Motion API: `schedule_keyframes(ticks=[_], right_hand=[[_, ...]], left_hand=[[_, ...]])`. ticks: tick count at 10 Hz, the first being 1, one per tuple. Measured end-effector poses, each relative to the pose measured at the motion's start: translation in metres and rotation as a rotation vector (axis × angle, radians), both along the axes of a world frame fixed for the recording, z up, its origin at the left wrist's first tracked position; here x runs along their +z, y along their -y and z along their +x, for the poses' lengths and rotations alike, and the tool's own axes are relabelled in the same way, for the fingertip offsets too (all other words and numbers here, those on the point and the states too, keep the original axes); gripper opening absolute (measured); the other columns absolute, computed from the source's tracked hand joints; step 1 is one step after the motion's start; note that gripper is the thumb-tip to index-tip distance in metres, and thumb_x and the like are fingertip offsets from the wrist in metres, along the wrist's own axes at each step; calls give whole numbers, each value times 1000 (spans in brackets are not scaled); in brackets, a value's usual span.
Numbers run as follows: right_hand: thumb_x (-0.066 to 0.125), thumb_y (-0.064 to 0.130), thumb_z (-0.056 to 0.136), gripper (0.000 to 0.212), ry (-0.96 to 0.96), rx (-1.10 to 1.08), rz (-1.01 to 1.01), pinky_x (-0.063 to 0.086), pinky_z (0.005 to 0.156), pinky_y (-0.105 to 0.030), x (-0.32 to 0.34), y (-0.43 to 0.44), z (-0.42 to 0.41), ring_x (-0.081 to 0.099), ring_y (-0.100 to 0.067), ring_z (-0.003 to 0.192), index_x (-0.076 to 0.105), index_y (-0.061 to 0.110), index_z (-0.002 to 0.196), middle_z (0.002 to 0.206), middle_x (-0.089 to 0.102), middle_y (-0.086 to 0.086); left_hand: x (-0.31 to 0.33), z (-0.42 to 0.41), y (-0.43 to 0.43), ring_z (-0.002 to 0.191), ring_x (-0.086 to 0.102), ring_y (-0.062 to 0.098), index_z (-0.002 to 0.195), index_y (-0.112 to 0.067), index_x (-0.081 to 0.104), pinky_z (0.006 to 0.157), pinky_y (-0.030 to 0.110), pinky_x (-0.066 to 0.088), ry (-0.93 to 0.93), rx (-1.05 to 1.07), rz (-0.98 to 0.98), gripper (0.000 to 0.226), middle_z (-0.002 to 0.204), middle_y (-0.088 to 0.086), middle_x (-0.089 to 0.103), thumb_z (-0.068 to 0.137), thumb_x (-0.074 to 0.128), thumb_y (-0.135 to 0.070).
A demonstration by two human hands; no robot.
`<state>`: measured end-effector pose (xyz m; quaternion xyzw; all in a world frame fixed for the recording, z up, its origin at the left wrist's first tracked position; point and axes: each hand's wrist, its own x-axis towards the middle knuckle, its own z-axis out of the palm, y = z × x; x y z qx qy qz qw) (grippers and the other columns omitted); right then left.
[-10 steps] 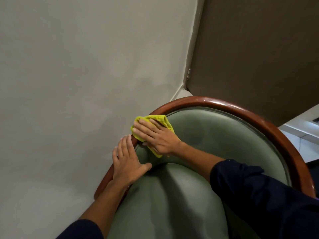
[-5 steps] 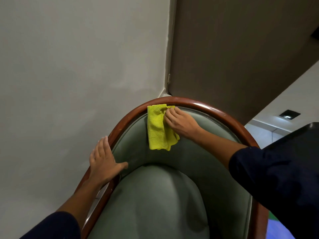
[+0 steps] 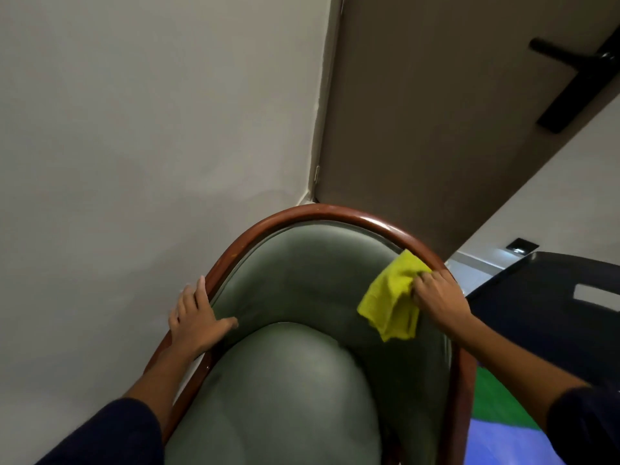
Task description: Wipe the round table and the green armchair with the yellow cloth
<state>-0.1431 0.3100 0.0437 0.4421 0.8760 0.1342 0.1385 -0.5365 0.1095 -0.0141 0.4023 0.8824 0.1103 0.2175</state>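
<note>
The green armchair (image 3: 302, 330) fills the lower middle of the view, its curved wooden rim (image 3: 318, 213) arching from about seven o'clock, over the top at twelve, and down to about four o'clock. Inside that rim lie the padded green backrest and, below it, the rounded seat cushion (image 3: 278, 391).

The right hand (image 3: 439, 300) is at about three o'clock on the chair, resting over the rim where it curves down on that side. Its fingers are curled and pinch the upper edge of the yellow cloth (image 3: 391, 302), pressing it against the green padding just inside the wood. The cloth is bunched at the top under the fingers and hangs loose below them, its lower corner lying on the backrest near the seam with the cushion.

The left hand (image 3: 196, 318) is at about nine o'clock on the chair, well apart from the cloth. It lies flat and open over the rim, four fingers spread along the outer side of the wood towards the wall, the thumb stretched inward onto the green padding. It grips nothing; it only bears on the frame.

Both forearms come up from the bottom edge in dark blue sleeves (image 3: 110, 434). A pale wall (image 3: 134, 129) stands behind the chair from nine to twelve o'clock, and a brown door (image 3: 436, 129) with a black handle (image 3: 577, 72) at one to two o'clock. The round table I cannot make out with certainty.
</note>
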Motion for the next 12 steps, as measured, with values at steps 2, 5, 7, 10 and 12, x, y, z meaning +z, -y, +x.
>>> schedule_keyframes(ticks=[2,5,7,10,12], right_hand=[[61,23,91,16,-518,-82,-332,48,71,-35,19,56,23,63,-25,86,66,9,96,97,64,-7],[78,22,81,36,-1162,-11,-584,46,88,-26,35,130,69,56,-12,101,55,14,108,112,58,-1],[77,18,72,42,-1392,-495,-1349,54,79,-33,29,135,190,68,-20,94,67,10,112,103,74,-8],[62,7,89,28,-1650,-1227,-1122,63,68,-37,-64,201,357,74,-20,69,63,-4,116,80,79,-6],[70,21,88,40,-936,-1380,-795,48,88,-43,-107,252,404,65,-40,101,65,-11,111,105,68,-31]], left_hand=[[45,110,12,148,15,25,149,-28,22,118,51,21,207,-283,209,94,158,10,26,73,71,-54],[113,241,-15,89,63,21,106,-1,68,92,52,53,774,-380,56,39,102,14,69,69,80,-6],[127,367,-12,89,69,24,100,-9,69,84,41,56,769,-617,-83,32,98,8,72,70,79,-9],[32,493,39,92,61,23,117,0,61,93,46,53,781,-312,-264,49,106,17,66,75,80,-15],[13,518,87,118,55,32,133,-15,50,99,42,43,348,-352,54,53,127,15,61,81,63,-14]])
